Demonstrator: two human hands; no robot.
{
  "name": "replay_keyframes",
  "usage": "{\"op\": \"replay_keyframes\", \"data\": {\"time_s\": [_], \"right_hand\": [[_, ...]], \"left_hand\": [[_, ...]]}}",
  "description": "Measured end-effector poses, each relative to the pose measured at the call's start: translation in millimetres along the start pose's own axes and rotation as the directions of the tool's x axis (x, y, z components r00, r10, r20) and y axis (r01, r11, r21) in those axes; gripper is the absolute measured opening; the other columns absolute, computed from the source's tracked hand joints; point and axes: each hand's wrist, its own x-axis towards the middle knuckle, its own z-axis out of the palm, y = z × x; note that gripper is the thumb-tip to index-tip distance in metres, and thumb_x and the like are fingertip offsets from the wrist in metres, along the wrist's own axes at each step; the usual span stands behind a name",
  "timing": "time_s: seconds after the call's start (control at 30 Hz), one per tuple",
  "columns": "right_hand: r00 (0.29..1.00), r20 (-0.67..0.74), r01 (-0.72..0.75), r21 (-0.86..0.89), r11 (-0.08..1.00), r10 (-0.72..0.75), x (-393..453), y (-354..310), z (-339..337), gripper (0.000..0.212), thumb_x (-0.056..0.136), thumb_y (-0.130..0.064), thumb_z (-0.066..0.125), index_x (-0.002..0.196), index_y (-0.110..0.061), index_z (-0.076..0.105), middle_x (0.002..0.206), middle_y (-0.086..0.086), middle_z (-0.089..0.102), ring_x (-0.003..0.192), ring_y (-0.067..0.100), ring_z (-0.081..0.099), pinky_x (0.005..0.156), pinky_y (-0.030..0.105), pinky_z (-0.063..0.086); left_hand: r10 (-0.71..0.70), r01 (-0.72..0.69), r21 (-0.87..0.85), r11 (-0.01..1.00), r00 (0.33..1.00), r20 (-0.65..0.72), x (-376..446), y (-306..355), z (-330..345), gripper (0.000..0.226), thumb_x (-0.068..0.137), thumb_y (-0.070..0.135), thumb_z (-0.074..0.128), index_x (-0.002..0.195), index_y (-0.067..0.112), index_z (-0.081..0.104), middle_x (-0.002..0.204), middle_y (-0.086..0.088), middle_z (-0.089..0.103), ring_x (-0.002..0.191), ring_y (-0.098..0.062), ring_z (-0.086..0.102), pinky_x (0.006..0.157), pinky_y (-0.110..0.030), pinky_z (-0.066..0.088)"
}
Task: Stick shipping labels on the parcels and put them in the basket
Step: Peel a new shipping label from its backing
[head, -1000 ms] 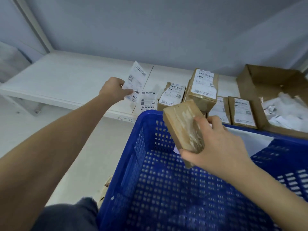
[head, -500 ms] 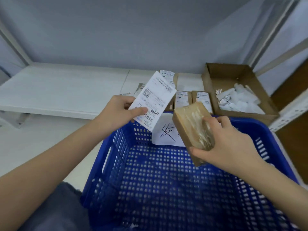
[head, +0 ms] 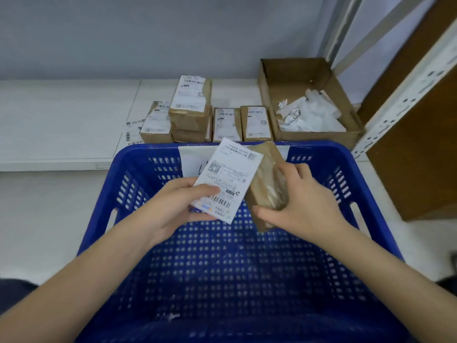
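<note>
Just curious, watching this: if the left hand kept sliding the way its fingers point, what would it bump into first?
Probably the brown parcel held by the right hand. The left hand points right with the label, whose edge already overlaps the parcel; depth is unclear.

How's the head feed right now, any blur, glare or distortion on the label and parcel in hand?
Head view: light is soft and even, with no hard shadows; the shipping label in the left hand shows its barcode, though the small print is soft; tape on the parcel in the right hand gives mild sheen; wide-angle bending curves the basket rim and shelf upright.
</note>
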Motion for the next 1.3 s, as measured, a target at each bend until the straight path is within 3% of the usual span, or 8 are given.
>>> {"op": "replay_keyframes", "data": {"time_s": [0.23, 0.43, 0.57, 0.7, 0.87, 1.0, 1.17, 1.3], "right_hand": [[0.998, -0.026, 0.057, 0.091, 0.994, -0.054, -2.8, 3.7, 20.8, 0.097, 0.066, -0.068, 0.067, 0.141, -0.027, 0.021, 0.125, -0.006, 0.032, 0.111, 0.013, 0.046, 0.074, 0.027, 0.043], [0.997, -0.006, 0.076, 0.249, 0.966, -0.076, -14.1, 15.3, 37.7, 0.112, 0.061, -0.087, 0.047, 0.149, -0.023, 0.018, 0.155, 0.0, 0.018, 0.138, 0.017, 0.025, 0.108, 0.029, 0.027], [0.978, -0.109, 0.203, 0.278, 0.939, -0.179, -14.2, 17.6, 39.5, 0.072, 0.09, -0.049, 0.054, 0.149, -0.023, 0.023, 0.146, -0.008, 0.037, 0.12, 0.015, 0.036, 0.101, 0.025, 0.033], [0.978, -0.163, 0.19, 0.476, 0.859, -0.126, -3.1, 12.9, 31.8, 0.052, 0.091, -0.026, 0.059, 0.14, -0.024, 0.041, 0.111, -0.028, 0.044, 0.112, 0.014, 0.044, 0.096, 0.031, 0.043], [0.978, -0.097, 0.204, 0.612, 0.764, -0.183, 6.3, 19.0, 26.6, 0.024, 0.09, -0.014, 0.06, 0.112, -0.024, 0.06, 0.128, -0.008, 0.048, 0.116, 0.003, 0.047, 0.097, 0.031, 0.046], [0.986, -0.05, 0.144, 0.739, 0.658, -0.16, 9.0, 15.5, 17.7, 0.017, 0.09, -0.009, 0.06, 0.094, -0.025, 0.065, 0.122, 0.0, 0.044, 0.111, -0.002, 0.047, 0.085, 0.016, 0.046], [0.99, -0.001, 0.082, 0.813, 0.576, -0.139, 11.3, 15.6, 2.8, 0.022, 0.085, -0.007, 0.068, 0.089, -0.029, 0.069, 0.123, 0.002, 0.051, 0.117, 0.012, 0.053, 0.105, 0.036, 0.042], [0.978, 0.112, -0.025, 0.9, 0.436, -0.174, 3.9, 15.3, -12.7, 0.02, 0.086, -0.005, 0.064, 0.096, -0.02, 0.07, 0.126, -0.006, 0.059, 0.103, 0.012, 0.064, 0.089, 0.03, 0.054]], "left_hand": [[-0.068, 0.084, -0.175, 0.981, 0.993, 0.098, 13.5, -11.9, 9.2, 0.045, 0.076, 0.014, 0.064, 0.12, 0.004, 0.061, 0.113, -0.015, 0.069, 0.101, -0.028, 0.068, 0.087, -0.05, 0.054], [-0.067, 0.096, -0.125, 0.988, 0.974, 0.216, 12.8, -21.1, 13.1, 0.043, 0.08, 0.014, 0.059, 0.122, 0.006, 0.061, 0.114, -0.014, 0.069, 0.103, -0.028, 0.067, 0.089, -0.049, 0.054], [-0.056, 0.091, -0.142, 0.986, 0.971, 0.233, 14.8, -22.7, 15.3, 0.039, 0.08, 0.014, 0.057, 0.118, 0.009, 0.063, 0.113, -0.012, 0.07, 0.101, -0.026, 0.069, 0.082, -0.043, 0.058], [-0.039, 0.088, -0.208, 0.974, 0.973, 0.229, 16.0, -19.0, 13.9, 0.039, 0.081, 0.013, 0.055, 0.118, 0.011, 0.063, 0.112, -0.011, 0.07, 0.097, -0.023, 0.07, 0.074, -0.039, 0.059], [-0.019, 0.067, -0.212, 0.975, 0.976, 0.218, 15.8, -13.6, 12.2, 0.041, 0.08, 0.013, 0.056, 0.12, 0.011, 0.062, 0.114, -0.012, 0.07, 0.098, -0.025, 0.07, 0.073, -0.04, 0.059], [-0.011, 0.045, -0.173, 0.984, 0.981, 0.195, 16.5, -10.2, 11.4, 0.042, 0.078, 0.013, 0.057, 0.119, 0.01, 0.062, 0.113, -0.011, 0.07, 0.099, -0.025, 0.069, 0.075, -0.039, 0.059], [0.04, -0.026, -0.079, 0.997, 0.982, 0.183, 13.4, 1.4, 4.3, 0.04, 0.074, 0.011, 0.066, 0.115, 0.01, 0.066, 0.111, -0.007, 0.071, 0.097, -0.02, 0.07, 0.069, -0.03, 0.058], [0.053, -0.042, -0.064, 0.997, 0.98, 0.19, 10.7, 8.7, -2.7, 0.04, 0.069, 0.012, 0.065, 0.109, 0.014, 0.069, 0.109, -0.005, 0.072, 0.094, -0.018, 0.071, 0.065, -0.024, 0.056]]}}
